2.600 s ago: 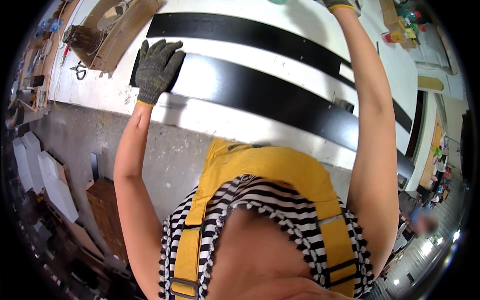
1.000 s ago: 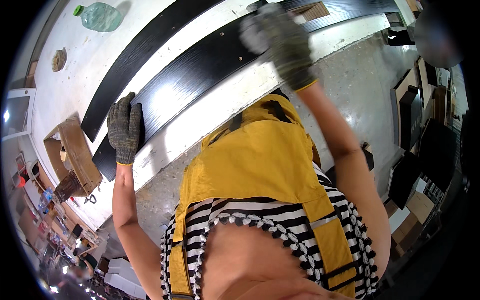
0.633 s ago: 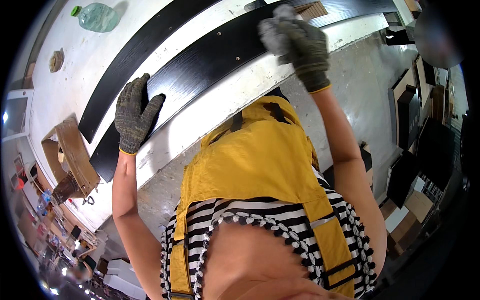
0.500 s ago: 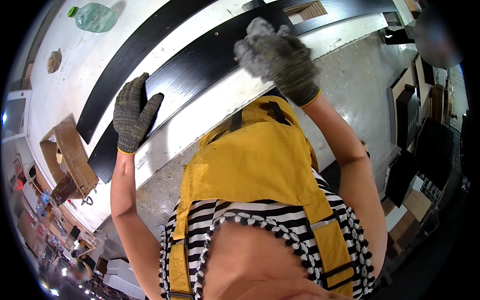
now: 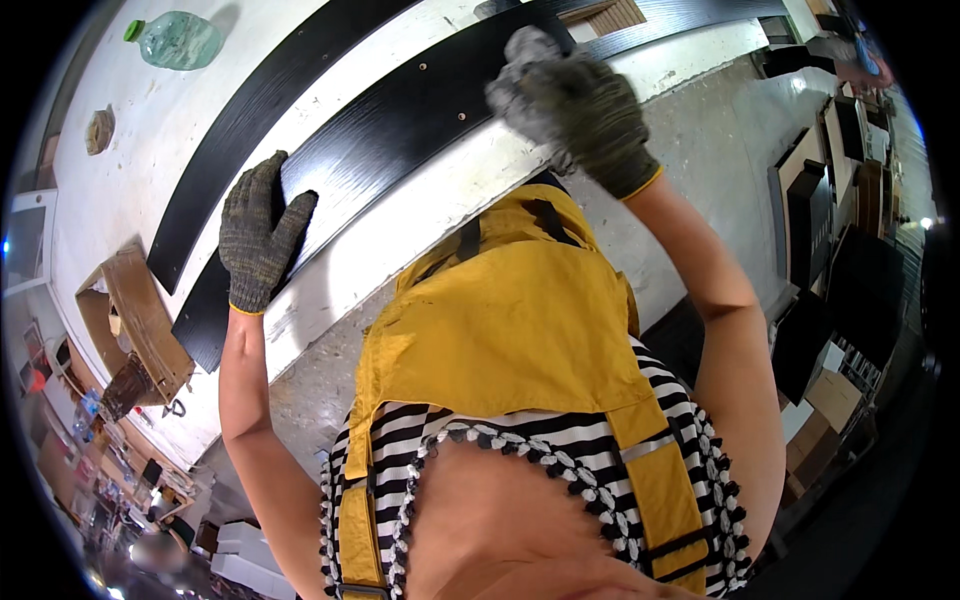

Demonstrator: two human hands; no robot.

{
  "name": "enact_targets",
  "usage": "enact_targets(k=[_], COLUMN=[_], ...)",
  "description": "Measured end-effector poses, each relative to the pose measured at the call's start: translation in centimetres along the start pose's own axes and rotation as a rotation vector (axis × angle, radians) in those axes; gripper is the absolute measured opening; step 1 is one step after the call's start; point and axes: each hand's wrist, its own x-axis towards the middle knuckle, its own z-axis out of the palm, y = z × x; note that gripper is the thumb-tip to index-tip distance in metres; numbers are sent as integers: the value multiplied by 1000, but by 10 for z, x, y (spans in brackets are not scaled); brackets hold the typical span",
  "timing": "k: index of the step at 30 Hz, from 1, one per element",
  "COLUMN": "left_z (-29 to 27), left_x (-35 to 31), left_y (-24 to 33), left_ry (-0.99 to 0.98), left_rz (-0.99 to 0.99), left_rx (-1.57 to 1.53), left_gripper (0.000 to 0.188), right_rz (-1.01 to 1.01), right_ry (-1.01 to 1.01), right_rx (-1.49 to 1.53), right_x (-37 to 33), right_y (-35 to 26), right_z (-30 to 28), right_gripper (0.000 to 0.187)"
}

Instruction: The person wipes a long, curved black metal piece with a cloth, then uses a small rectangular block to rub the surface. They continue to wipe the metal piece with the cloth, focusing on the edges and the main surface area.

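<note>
A long black board with a wood-grain face and small holes lies along the front of a white table. My left hand, in a dark knitted glove, rests flat on its left part, fingers stretched and thumb apart. At the board's right part, my gloved right hand is closed on a crumpled grey rag. The rag is against or just over the board's near edge; contact is partly hidden by the hand and blurred. Behind lies a second black board, roughly parallel, with a white gap between them.
A clear bottle with a green cap lies at the far left, near a small brown roll-like object. An open cardboard box stands at the table's left end. Dark panels and cartons stand right across the grey floor.
My right hand has moved slightly right and nearer with the rag along the board. The left hand stays in place on the board; the whole view has shifted a little.
</note>
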Motion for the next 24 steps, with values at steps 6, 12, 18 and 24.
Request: enact_targets(k=[6,12,18,24], left_z=[0,4,0,8], left_x=[5,2,3,13], left_y=[4,-2,1,14], left_ry=[-6,12,-30,24], left_rz=[-5,9,-37,329], left_rx=[-1,-15,-86,-38], left_gripper=[61,57,69,120], right_rz=[-8,127,352,-77], right_ry=[-100,-25,-271,55], right_rx=[5,1082,-15,253], right_x=[-4,20,-29,28], right_y=[-18,-100,57,20], right_z=[8,6,10,14], right_gripper=[55,51,71,66])
